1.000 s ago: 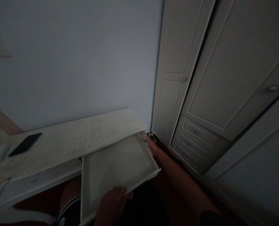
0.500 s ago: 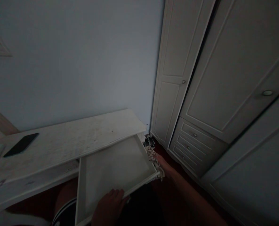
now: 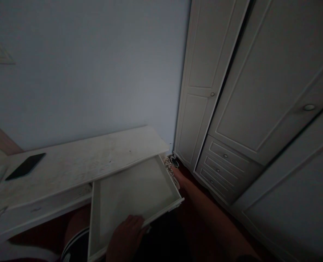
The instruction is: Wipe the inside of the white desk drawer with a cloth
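Observation:
A white drawer is pulled out of the white desk, with a bare inside. My left hand is closed over the drawer's front edge, fingertips on the inner side. Along the outer right side of the drawer, near the desk, my right hand grips a patterned cloth. The cloth lies against that side. The drawer partly hides both cloth and fingers.
A dark tablet-like slab lies on the desk's left part. Dark shoes sit on the red floor by the desk's end. A white wardrobe with doors and small drawers stands close on the right.
My right hand has slid the cloth along the drawer's outer side, from near the front corner back toward the desk. My left hand stays on the front edge.

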The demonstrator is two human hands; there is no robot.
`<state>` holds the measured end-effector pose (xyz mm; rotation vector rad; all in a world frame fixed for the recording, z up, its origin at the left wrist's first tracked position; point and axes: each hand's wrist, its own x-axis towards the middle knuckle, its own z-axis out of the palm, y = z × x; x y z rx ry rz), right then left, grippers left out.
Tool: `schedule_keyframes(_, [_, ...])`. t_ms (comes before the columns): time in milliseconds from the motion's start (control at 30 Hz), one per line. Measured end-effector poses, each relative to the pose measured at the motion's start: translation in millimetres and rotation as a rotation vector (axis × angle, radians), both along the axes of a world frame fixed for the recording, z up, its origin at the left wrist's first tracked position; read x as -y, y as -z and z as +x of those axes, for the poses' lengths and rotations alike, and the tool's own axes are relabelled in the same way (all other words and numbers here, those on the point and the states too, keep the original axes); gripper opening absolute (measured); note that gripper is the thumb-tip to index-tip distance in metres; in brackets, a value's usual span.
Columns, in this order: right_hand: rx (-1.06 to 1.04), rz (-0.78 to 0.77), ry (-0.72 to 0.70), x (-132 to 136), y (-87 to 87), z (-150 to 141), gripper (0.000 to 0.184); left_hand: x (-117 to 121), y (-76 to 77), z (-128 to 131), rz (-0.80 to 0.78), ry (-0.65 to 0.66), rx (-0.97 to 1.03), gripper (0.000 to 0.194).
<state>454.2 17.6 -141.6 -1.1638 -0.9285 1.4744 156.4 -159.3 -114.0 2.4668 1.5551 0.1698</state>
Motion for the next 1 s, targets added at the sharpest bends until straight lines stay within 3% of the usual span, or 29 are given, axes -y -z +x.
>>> schedule_keyframes(200, [0.073, -0.005, -0.017, 51.9, 20.3, 18.5, 0.065, -2.8, 5.2, 14.1, -0.069, 0.011, -0.118, 0.036])
schedule_keyframes(433, [0.163, 0.101, -0.039, 110.1, 12.7, 40.4, 0.068, -6.4, 2.1, 44.1, -0.053, 0.002, -0.140, 0.035])
schedule_keyframes(533, [0.211, 0.178, -0.002, 111.2, 2.7, 37.7, 0.063, -8.3, 2.3, 49.2, -0.060, 0.010, -0.142, 0.032])
schedule_keyframes(633, [0.246, 0.265, 0.004, 89.0, -10.4, 27.6, 0.055, -8.7, 3.2, 47.9, -0.056, 0.010, -0.129, 0.032])
schedule_keyframes(700, [0.408, 0.382, 0.025, 68.4, -21.7, 19.6, 0.052, -8.0, 4.4, 45.9, -0.035, -0.003, -0.114, 0.031])
schedule_keyframes(767, [0.732, 0.531, 0.024, 50.9, -35.4, 12.0, 0.050, -7.1, 5.3, 44.4, -0.022, -0.010, -0.093, 0.031])
schedule_keyframes(900, [1.417, 0.758, -0.188, 34.9, -62.5, -6.0, 0.053, -6.4, 3.9, 44.4, 0.002, 0.018, -0.063, 0.032])
schedule_keyframes(1000, [1.698, 0.864, -0.320, 28.4, -70.0, -29.4, 0.040, -6.8, 3.5, 46.4, 0.030, 0.036, -0.073, 0.032])
